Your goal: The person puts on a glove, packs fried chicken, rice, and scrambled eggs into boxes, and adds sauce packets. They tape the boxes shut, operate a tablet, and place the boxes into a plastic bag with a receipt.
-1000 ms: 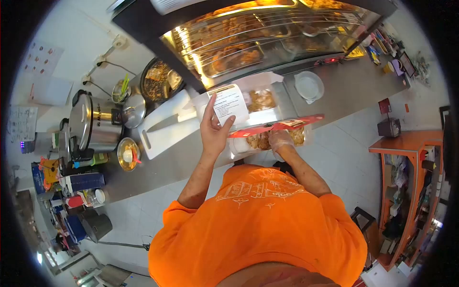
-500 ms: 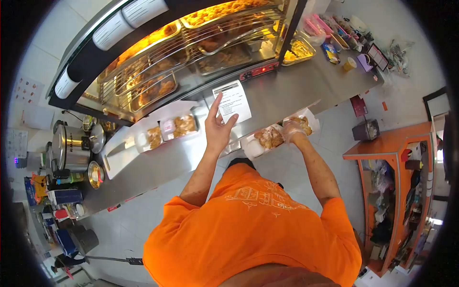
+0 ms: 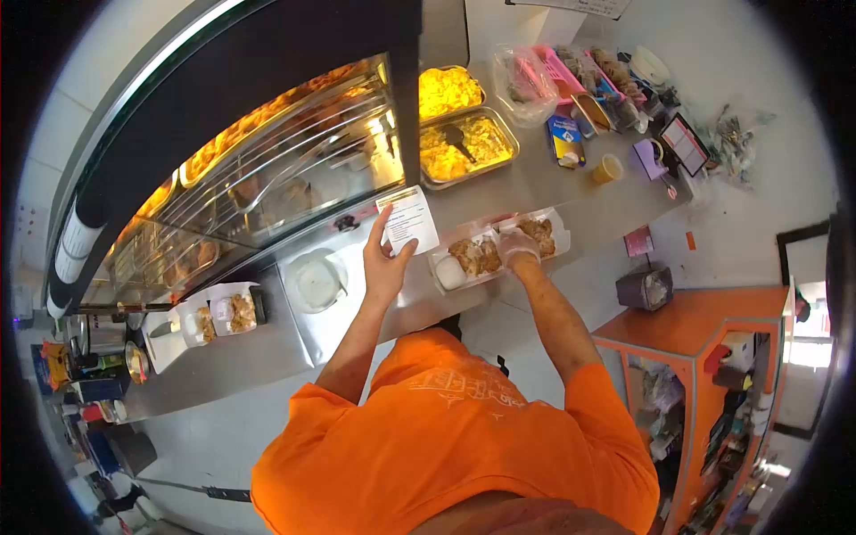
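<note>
Left hand (image 3: 383, 266) pinches white printed paper slip (image 3: 410, 219), thumb and fingers clamped on its lower edge, above steel counter (image 3: 343, 328). Gloved right hand (image 3: 516, 246) on open white takeaway box of fried food (image 3: 468, 257); grip can't tell. Behind: metal trays of yellow food (image 3: 468, 147).

A long steel counter (image 3: 544, 189) runs from near left to far right. On its far side stands a dark glass display case (image 3: 267, 169), lit warm yellow inside over wire racks. The floor (image 3: 214, 437) on the near side is pale tile. White walls (image 3: 767, 80) close the far right and the left. An orange shelf unit (image 3: 704, 325) stands at the right, crowded with goods, beside a bright daylit opening (image 3: 811, 352).
</note>
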Tool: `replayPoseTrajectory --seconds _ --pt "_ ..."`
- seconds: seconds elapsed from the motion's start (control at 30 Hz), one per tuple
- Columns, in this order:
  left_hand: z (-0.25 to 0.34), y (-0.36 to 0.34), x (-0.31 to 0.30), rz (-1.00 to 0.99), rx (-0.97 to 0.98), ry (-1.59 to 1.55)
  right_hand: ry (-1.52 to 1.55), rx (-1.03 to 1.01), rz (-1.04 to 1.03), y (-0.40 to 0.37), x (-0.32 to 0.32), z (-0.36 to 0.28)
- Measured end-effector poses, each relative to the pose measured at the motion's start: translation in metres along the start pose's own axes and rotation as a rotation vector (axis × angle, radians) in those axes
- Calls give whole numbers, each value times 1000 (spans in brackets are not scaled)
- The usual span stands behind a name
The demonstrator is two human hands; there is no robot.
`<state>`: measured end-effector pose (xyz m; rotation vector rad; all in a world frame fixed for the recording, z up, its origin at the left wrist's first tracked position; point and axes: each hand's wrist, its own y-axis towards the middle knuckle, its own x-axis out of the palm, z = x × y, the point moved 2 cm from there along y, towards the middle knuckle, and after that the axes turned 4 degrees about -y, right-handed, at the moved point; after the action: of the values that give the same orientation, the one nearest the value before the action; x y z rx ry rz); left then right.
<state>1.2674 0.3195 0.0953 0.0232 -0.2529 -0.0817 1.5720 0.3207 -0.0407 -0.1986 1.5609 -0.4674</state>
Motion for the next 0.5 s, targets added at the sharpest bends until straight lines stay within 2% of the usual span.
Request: replayPoseTrajectory --seconds 0.1,0.13,0.23,0.27,0.37,0.4,0.43,0.5 --pt "-4 16 28 33 -21 184 -113 -39 -303 23 -29 24" --pt "-17 20 32 93 -16 89 -49 -64 -216 35 -51 26" --pt "-53 25 30 117 2 242 153 -110 17 73 -132 11" --pt "-43 29 43 156 40 319 231 -96 83 95 -161 2" --pt "-31 57 70 105 -45 768 329 -309 165 201 -153 -11" --pt "-29 71 83 100 -10 826 352 -371 160 222 -151 -19" --pt "-39 84 91 76 -91 881 377 -435 157 244 -147 -28" --pt "-74 111 94 16 -257 982 261 -224 3 293 -107 -47"
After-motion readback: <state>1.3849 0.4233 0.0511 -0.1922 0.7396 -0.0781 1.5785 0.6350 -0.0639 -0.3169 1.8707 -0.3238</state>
